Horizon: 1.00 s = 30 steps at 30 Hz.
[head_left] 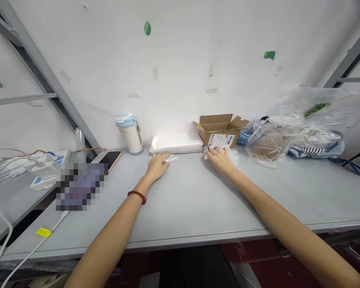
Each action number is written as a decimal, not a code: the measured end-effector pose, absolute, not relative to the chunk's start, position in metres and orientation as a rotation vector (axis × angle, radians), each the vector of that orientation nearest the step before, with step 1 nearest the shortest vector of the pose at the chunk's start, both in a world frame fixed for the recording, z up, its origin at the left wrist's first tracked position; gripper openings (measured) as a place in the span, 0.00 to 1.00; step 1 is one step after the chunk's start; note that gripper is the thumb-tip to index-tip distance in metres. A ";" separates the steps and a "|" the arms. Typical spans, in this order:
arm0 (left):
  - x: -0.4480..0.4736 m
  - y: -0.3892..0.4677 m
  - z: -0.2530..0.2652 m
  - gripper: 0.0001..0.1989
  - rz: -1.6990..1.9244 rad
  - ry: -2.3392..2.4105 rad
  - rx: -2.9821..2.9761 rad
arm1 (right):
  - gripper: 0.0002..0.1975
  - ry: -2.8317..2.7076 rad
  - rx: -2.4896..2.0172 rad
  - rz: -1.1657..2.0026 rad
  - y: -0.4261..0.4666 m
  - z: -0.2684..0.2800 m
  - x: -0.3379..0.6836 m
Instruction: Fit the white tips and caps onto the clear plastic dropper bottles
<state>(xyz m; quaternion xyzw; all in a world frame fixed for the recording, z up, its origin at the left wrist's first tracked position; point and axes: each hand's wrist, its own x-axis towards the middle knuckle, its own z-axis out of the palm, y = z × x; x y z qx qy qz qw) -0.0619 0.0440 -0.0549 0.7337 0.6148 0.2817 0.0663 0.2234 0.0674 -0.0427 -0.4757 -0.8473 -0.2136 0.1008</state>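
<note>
My left hand (pixel 157 167) is at the back of the desk, its fingers closed around a small clear plastic piece (pixel 174 159) that sticks out to the right. Just behind it lies a stack of flat white boxes (pixel 177 143). Further right, my right hand (pixel 220 161) rests palm down on a small heap of clear plastic pieces (pixel 234 158), fingers apart and slightly bent. Their exact kind is hard to make out, and the palm hides part of the heap. Right behind that hand stands an open cardboard box (pixel 220 132) with a white label; its inside is mostly hidden.
A white tumbler with a blue lid (pixel 130 134) stands by the wall. On the left are a phone (pixel 112 160), a blurred-out item (pixel 82 188), a white cable (pixel 33 254) and power strips (pixel 48 174). Plastic bags (pixel 273 148) and blue fabric (pixel 321 148) lie on the right.
</note>
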 end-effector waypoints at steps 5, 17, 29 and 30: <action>-0.070 0.048 -0.057 0.19 0.910 1.793 2.202 | 0.18 -2.333 -1.275 -0.278 0.069 -0.042 0.223; -0.049 0.034 -0.044 0.19 1.063 1.730 2.195 | 0.12 -2.257 -1.001 0.207 0.046 -0.044 0.197; -0.010 0.012 -0.029 0.12 0.934 1.271 1.897 | 0.13 -2.314 -0.939 0.207 0.040 -0.047 0.192; -0.010 0.012 -0.028 0.11 0.957 1.278 1.866 | 0.13 -2.313 -0.932 0.212 0.039 -0.046 0.192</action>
